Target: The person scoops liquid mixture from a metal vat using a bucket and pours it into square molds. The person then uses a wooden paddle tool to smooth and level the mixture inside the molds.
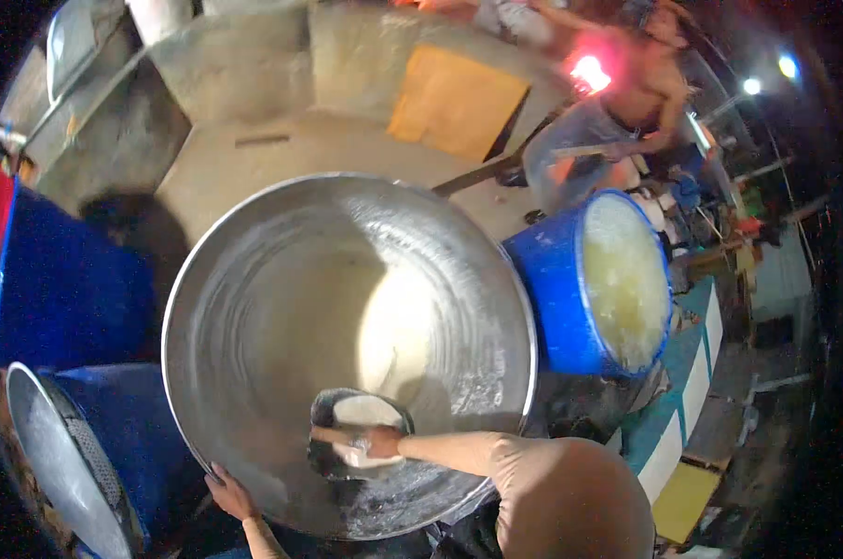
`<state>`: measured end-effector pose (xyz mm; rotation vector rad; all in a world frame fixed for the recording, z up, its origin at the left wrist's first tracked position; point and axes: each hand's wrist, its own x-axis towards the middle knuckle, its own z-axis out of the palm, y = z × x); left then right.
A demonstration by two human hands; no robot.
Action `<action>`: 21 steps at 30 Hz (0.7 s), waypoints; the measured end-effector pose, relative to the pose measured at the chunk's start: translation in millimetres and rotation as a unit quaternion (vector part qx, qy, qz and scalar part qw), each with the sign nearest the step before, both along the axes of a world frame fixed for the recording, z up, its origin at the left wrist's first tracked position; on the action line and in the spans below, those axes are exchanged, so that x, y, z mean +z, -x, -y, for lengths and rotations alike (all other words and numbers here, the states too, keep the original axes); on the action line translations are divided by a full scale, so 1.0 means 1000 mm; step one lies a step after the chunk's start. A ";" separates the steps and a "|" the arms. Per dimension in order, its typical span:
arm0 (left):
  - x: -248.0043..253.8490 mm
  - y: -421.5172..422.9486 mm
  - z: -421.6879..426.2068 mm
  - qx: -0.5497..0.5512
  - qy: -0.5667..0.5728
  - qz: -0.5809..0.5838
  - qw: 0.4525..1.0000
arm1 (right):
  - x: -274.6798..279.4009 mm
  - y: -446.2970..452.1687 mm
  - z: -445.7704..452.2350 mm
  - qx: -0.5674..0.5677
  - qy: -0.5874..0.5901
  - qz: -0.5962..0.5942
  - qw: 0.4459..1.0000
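Note:
A very large round metal basin (212, 279) fills the middle of the head view, with pale, whitish liquid (319, 307) in its bottom. Inside it, near the close side, my right hand (382, 442) is closed around the wooden handle of a dark scoop (322, 460). Pale liquid shows in the scoop, which sits low in the basin; how deep it dips is hard to see. My left hand (232, 494) grips the basin's rim at the lower left, fingers hooked over the edge.
A blue barrel (552, 298) of frothy yellowish liquid stands right of the basin. At the left are another blue barrel (67, 279) and a metal pan (62, 466) with a perforated side. An orange board (454, 98) leans behind. Another person (626, 121) is at the upper right.

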<state>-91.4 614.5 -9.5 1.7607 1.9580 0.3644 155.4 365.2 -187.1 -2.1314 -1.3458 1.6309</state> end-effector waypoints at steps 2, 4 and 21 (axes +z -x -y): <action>0.007 0.005 0.001 0.025 -0.001 -0.010 1.000 | 0.036 -0.008 0.024 0.001 0.003 0.031 1.000; -0.006 0.008 -0.001 0.040 -0.068 -0.045 0.996 | 0.089 -0.024 0.039 -0.025 0.026 0.039 0.999; -0.079 0.054 0.117 0.098 -0.218 -0.239 0.941 | 0.426 -0.077 0.229 -0.268 -0.194 -0.169 0.928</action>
